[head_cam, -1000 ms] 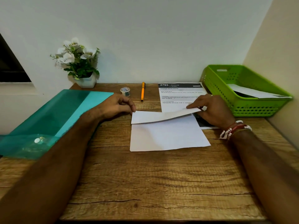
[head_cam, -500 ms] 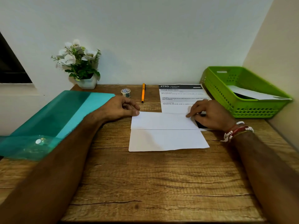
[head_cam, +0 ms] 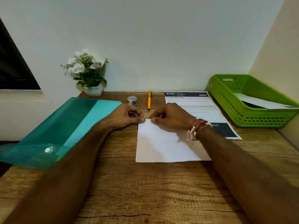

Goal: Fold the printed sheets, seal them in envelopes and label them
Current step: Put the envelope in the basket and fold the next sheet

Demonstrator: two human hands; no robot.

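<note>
A white folded sheet lies flat on the wooden desk, blank side up, with its fold along the far edge. My left hand is curled at the sheet's far left corner, thumb tip against the edge. My right hand sits close beside it, fingertips pinching down on the fold near that same corner. My right wrist, with bead bracelets, hides the sheet's right part. A second printed sheet headed "2703" lies behind, partly under my right hand.
A green basket at the right holds a white envelope. A teal plastic folder overhangs the desk's left edge. A small tape roll, an orange pen and a potted flower stand by the wall.
The raised flap came down flat onto the sheet. My right hand then slid left along the fold to the left corner, next to my left hand.
</note>
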